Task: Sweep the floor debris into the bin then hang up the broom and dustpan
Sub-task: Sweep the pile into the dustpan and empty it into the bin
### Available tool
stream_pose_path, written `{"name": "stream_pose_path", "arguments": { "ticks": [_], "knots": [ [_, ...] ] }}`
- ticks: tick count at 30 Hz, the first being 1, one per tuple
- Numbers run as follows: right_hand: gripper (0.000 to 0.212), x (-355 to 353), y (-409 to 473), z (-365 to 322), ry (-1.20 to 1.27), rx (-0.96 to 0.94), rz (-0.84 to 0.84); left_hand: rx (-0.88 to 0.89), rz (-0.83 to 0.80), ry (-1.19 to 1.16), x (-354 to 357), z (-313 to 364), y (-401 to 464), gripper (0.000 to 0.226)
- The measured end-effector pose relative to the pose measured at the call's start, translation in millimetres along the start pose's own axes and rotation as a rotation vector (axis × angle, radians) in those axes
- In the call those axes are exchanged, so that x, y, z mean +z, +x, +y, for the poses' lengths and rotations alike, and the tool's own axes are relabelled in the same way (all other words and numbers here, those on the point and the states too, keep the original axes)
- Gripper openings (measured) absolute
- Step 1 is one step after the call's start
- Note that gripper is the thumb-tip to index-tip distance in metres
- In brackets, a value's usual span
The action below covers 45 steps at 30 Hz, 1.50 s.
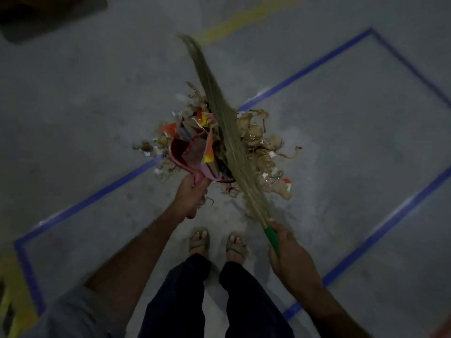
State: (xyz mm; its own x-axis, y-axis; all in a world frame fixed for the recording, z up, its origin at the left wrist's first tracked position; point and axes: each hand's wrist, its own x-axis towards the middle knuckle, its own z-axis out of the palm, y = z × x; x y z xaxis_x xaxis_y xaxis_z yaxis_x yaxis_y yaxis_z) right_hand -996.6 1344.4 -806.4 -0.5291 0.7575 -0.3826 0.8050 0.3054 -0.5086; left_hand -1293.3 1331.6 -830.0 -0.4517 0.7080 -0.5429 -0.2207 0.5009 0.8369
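A pile of debris [261,142], dry leaves, paper scraps and bits of orange wrapper, lies on the grey floor ahead of my feet. My left hand [191,198] grips the handle of a pink dustpan [180,157], which sits at the pile's left side with scraps heaped in it. My right hand [284,250] holds the green handle of a grass broom [219,118]. Its long bristles slant up and to the left across the dustpan and the pile. No bin is in view.
Blue tape lines [305,71] mark a rectangle on the floor around me. A yellow line [229,28] runs at the top. A dark object [48,15] sits at the top left, and something yellow [12,301] at the bottom left edge.
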Motion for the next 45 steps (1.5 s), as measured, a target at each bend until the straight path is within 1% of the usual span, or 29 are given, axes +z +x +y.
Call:
{"name": "stream_pose_path", "arguments": {
  "ticks": [3,7,9,11,14,17,19,23,26,28,32,37,39,41,45],
  "knots": [
    [0.06,-26.9,-38.4,-17.9,-0.013,-0.007,0.031,0.025,-0.002,-0.014,8.8,29.2,-41.1,0.037],
    [0.058,-51.1,-83.0,-37.9,0.0,0.012,0.082,0.024,0.02,-0.037,15.1,48.4,-83.9,0.028],
    [0.058,-57.9,-105.2,-49.1,-0.029,0.01,0.122,0.052,0.013,-0.033,15.6,57.0,-106.2,0.029],
    [0.057,-59.0,-129.2,-59.4,-0.061,-0.008,0.187,0.095,0.001,-0.023,12.9,63.1,-130.0,0.034],
    [0.054,-52.9,-171.7,-76.1,-0.13,0.035,0.212,0.16,-0.033,0.026,3.1,66.2,-169.2,0.034],
    [0.053,-42.4,-220.7,-89.5,-0.093,0.038,0.288,0.209,-0.085,0.087,-5.9,66.1,-213.4,0.034],
    [0.054,-36.2,-254.6,-94.1,-0.113,0.043,0.333,0.23,-0.125,0.105,-8.2,64.8,-241.3,0.035],
    [0.053,-36.5,-325.0,-92.7,-0.12,0.079,0.413,0.259,-0.205,0.18,13.5,62.3,-294.1,0.034],
    [0.051,-42.6,-375.3,-74.6,-0.203,0.15,0.477,0.304,-0.247,0.217,53.3,61.1,-337.4,0.025],
    [0.051,-48.7,-408.0,-57.5,-0.205,0.207,0.502,0.308,-0.296,0.223,84.7,59.3,-367.6,0.022],
    [0.051,-56.3,-475.4,-6.8,-0.177,0.264,0.556,0.306,-0.377,0.275,156.0,47.7,-417.9,0.028],
    [0.062,-64.1,-566.6,81.2,-0.284,0.37,0.678,0.309,-0.524,0.271,274.3,14.1,-486.9,0.025],
    [0.059,-70.9,-611.5,117.0,-0.277,0.445,0.679,0.306,-0.594,0.298,327.7,-5.1,-517.8,0.021],
    [0.055,-77.9,-655.8,150.4,-0.215,0.505,0.685,0.292,-0.652,0.326,377.5,-24.1,-549.3,0.019],
    [0.054,-94.2,-737.1,201.5,-0.201,0.606,0.752,0.28,-0.763,0.352,461.1,-56.3,-611.3,0.015]
  ]
}}
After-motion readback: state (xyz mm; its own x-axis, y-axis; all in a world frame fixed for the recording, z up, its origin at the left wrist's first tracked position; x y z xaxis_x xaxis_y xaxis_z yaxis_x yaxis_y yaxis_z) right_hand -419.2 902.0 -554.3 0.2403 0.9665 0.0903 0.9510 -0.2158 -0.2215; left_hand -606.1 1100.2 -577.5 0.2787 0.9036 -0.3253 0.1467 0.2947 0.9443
